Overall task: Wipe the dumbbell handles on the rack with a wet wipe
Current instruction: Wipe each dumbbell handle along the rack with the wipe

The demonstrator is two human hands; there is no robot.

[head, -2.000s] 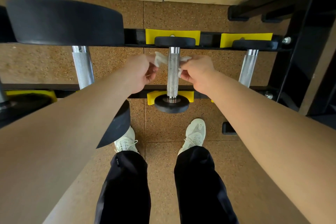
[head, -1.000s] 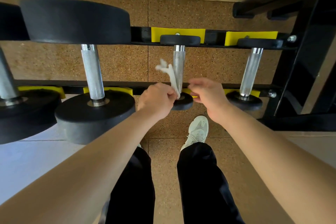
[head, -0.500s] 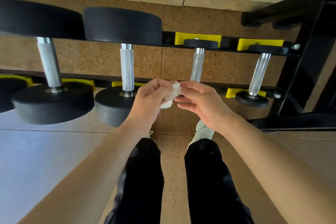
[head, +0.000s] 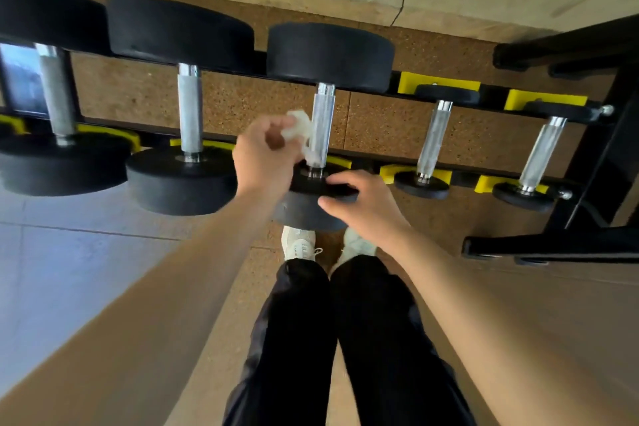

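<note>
Both hands have shifted left along the rack (head: 595, 162): a moment ago they met in front of the body with the wet wipe (head: 298, 128) between them, and two seconds ago they worked it around the handle of a small dumbbell (head: 434, 138). Now the left hand (head: 266, 159) alone has the wipe, bunched in curled fingers and brought against the left side of the knurled handle (head: 322, 121) of the next, larger dumbbell. The right hand (head: 366, 207) has let the wipe go. It is spread with fairly straight fingers over the near head (head: 304, 214) of that same dumbbell, seemingly touching it, though contact is hard to confirm.

I read this as a new handle just being started. The small dumbbell and its neighbour (head: 543, 152) at the right end sit in their yellow cradles (head: 439, 86), probably already done. Two bigger dumbbells further left (head: 188, 107) (head: 55, 93) look like the ones left to do. The wipe touches only one side of the handle, so it will likely need wrapping around and drawing along the length.
</note>
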